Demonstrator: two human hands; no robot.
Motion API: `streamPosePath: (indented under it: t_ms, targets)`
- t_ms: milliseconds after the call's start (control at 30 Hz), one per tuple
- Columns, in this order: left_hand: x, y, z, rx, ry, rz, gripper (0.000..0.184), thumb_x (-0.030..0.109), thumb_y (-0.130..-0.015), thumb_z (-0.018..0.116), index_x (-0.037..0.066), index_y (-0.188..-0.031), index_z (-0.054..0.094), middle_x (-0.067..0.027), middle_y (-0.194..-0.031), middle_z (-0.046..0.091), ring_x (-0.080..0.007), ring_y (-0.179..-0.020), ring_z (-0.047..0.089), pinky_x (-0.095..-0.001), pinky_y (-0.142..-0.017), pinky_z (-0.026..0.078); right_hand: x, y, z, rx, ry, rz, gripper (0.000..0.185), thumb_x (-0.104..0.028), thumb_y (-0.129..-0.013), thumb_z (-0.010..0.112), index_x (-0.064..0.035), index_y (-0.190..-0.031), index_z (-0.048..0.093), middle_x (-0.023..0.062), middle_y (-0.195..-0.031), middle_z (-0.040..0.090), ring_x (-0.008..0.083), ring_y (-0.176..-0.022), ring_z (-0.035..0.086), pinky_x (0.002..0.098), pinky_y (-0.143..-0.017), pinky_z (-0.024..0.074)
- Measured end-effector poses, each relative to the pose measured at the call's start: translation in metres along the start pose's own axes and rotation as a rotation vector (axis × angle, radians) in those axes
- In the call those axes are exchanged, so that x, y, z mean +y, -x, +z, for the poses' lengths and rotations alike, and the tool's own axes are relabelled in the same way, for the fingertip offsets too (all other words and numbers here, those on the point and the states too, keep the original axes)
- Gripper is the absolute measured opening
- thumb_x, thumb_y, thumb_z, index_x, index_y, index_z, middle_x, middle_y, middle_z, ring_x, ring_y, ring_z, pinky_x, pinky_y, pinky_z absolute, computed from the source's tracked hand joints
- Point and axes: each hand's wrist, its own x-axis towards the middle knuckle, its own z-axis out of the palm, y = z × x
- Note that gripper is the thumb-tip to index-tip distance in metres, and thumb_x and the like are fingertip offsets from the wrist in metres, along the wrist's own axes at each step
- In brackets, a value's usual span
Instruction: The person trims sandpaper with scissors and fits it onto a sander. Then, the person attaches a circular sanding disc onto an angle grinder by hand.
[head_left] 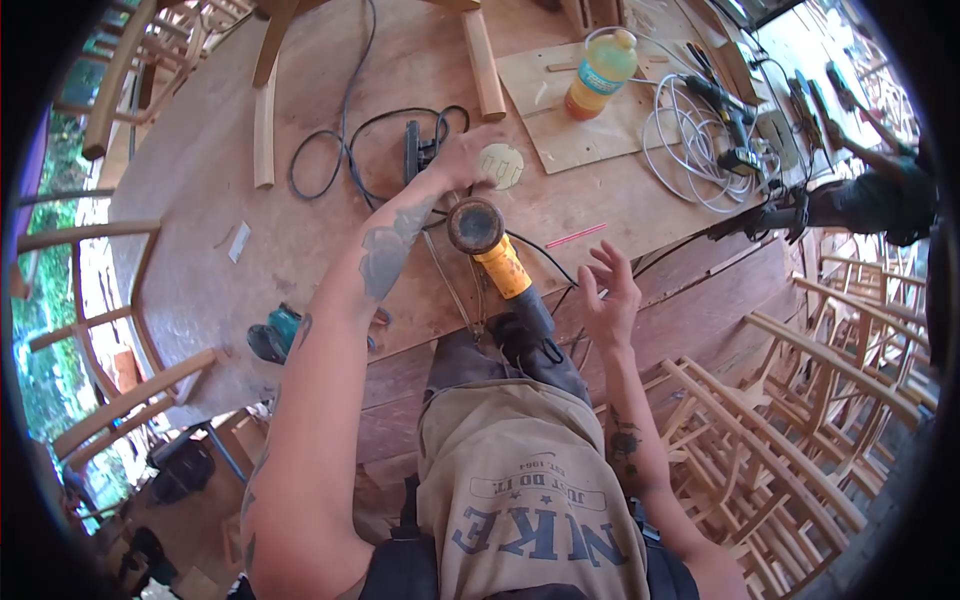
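Left hand (462,162): positioned over the worktop (200,215), directly beside the pale disc (501,167). The fingers point toward the disc and overlap its near-left edge in the view; whether they pinch it or only touch it cannot be told. A black block-shaped part (412,150) lies immediately left of this hand, beside loops of black cable (318,195).

Right hand (612,300): raised near the front edge of the worktop, palm partly turned inward. Its fingers are spread and slightly curled, and grip nothing. The nearest item is 1 thin red stick (576,235), just beyond the fingertips.

Power tool (505,272): located between the 2 forearms, in front of the torso. The housing has a yellow section and a dark rear section; the round, dark, worn head (475,225) faces upward, just below the pale disc in the view.

Far side of the worktop: 1 flat wooden board (560,130) carries 1 upright bottle (601,75) of yellow-orange liquid. Right of the board, coiled white cable (665,130) lies around and beside 1 cordless drill (735,125).

Left side of the worktop: 1 small white slip (240,242) and 1 teal-and-black tool (275,332), the latter near the left forearm. Wooden chair frames (790,400) stand at right.
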Motion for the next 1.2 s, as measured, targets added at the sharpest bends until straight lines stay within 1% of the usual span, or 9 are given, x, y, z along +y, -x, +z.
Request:
streamPosePath:
  t_ms: [100, 200, 267, 333, 467, 667, 733, 867, 1200]
  targets:
    - [0.018, -0.008, -0.012, 0.005, 0.26, -0.375, 0.067, 0.011, -0.07, 0.095, 0.009, -0.133, 0.07, -0.0175, -0.131, 0.07, -0.0256, -0.117, 0.07, -0.0382, -0.101, 0.057, -0.015, -0.009, 0.016, -0.102, -0.138, 0.012, 0.046, -0.007, -0.1, 0.072, -0.0012, -0.144, 0.059, 0.0135, -0.125, 0.074, 0.0164, -0.099, 0.075, 0.0293, -0.086, 0.0597]
    - [0.013, -0.005, -0.017, 0.117, 0.599, -0.408, 0.056, 0.004, -0.074, 0.092, 0.01, -0.128, 0.075, -0.0138, -0.116, 0.076, -0.0235, -0.109, 0.071, -0.0373, -0.096, 0.059, -0.019, -0.025, 0.021, -0.138, -0.354, 0.103, 0.043, -0.009, -0.103, 0.07, -0.0002, -0.143, 0.06, 0.0139, -0.125, 0.074, 0.0158, -0.101, 0.074, 0.028, -0.084, 0.0588]
    - [0.065, 0.015, -0.055, 0.255, 0.665, -0.377, 0.041, 0.0, -0.077, 0.087, 0.011, -0.117, 0.08, -0.0092, -0.107, 0.079, -0.0231, -0.107, 0.071, -0.0353, -0.091, 0.06, -0.032, -0.036, 0.021, -0.139, -0.413, 0.089, 0.041, -0.019, -0.108, 0.066, 0.0015, -0.142, 0.061, 0.0143, -0.125, 0.074, 0.0165, -0.1, 0.074, 0.0274, -0.082, 0.0586]
    - [0.093, 0.046, -0.079, 0.467, 0.192, 0.151, 0.04, -0.004, -0.075, 0.083, 0.013, -0.111, 0.083, -0.0064, -0.114, 0.079, -0.0252, -0.107, 0.071, -0.0348, -0.092, 0.059, -0.061, -0.046, 0.016, -0.168, -0.558, 0.282, 0.041, -0.023, -0.109, 0.066, 0.0023, -0.14, 0.064, 0.0145, -0.124, 0.075, 0.0162, -0.096, 0.074, 0.0282, -0.079, 0.0586]
    - [0.153, 0.108, -0.074, 0.553, 0.118, 0.138, 0.044, -0.006, -0.07, 0.079, 0.015, -0.108, 0.086, -0.0038, -0.117, 0.079, -0.027, -0.108, 0.07, -0.0359, -0.092, 0.058, -0.068, -0.054, 0.035, -0.527, -0.721, 0.398, 0.039, -0.027, -0.113, 0.057, 0.0011, -0.138, 0.066, 0.0143, -0.122, 0.076, 0.0171, -0.095, 0.075, 0.0258, -0.07, 0.0584]
    - [0.196, 0.157, -0.017, 0.633, 0.203, -0.067, 0.049, -0.009, -0.077, 0.076, 0.014, -0.12, 0.083, -0.0053, -0.122, 0.077, -0.0259, -0.108, 0.073, -0.0351, -0.093, 0.059, -0.055, -0.04, 0.075, -0.466, -0.648, 0.388, 0.027, -0.013, -0.102, 0.076, 0.0032, -0.124, 0.076, 0.006, -0.101, 0.078, 0.01, -0.091, 0.072, 0.027, -0.083, 0.0603]
    - [0.207, 0.163, 0.009, 0.912, 0.844, -0.474, 0.047, -0.007, -0.089, 0.074, 0.007, -0.134, 0.075, -0.0094, -0.122, 0.077, -0.0206, -0.108, 0.074, -0.0308, -0.091, 0.061, -0.047, -0.037, 0.082, -0.405, -0.543, 0.313, 0.026, -0.012, -0.103, 0.074, 0.0035, -0.125, 0.075, 0.0052, -0.101, 0.078, 0.0087, -0.092, 0.071, 0.0243, -0.085, 0.0578]
    - [0.209, 0.18, 0.03, 0.94, 1.249, -0.674, 0.036, 0.005, -0.1, 0.075, -0.002, -0.135, 0.071, -0.0119, -0.111, 0.078, -0.0125, -0.098, 0.073, -0.0249, -0.082, 0.06, -0.04, -0.03, 0.095, -0.356, -0.4, 0.231, 0.026, -0.009, -0.102, 0.074, 0.0033, -0.126, 0.075, 0.0043, -0.1, 0.078, 0.0076, -0.091, 0.069, 0.0225, -0.086, 0.0555]
    - [0.194, 0.143, 0.028, 1.035, 0.902, -1.01, 0.028, 0.016, -0.097, 0.082, -0.002, -0.118, 0.08, -0.0068, -0.089, 0.079, -0.0095, -0.077, 0.072, -0.025, -0.069, 0.057, -0.032, -0.048, 0.132, -0.173, -0.187, 0.035, 0.017, -0.01, -0.098, 0.079, 0.0, -0.112, 0.08, 0.0007, -0.088, 0.072, 0.0042, -0.077, 0.062, 0.0207, -0.068, 0.0496]
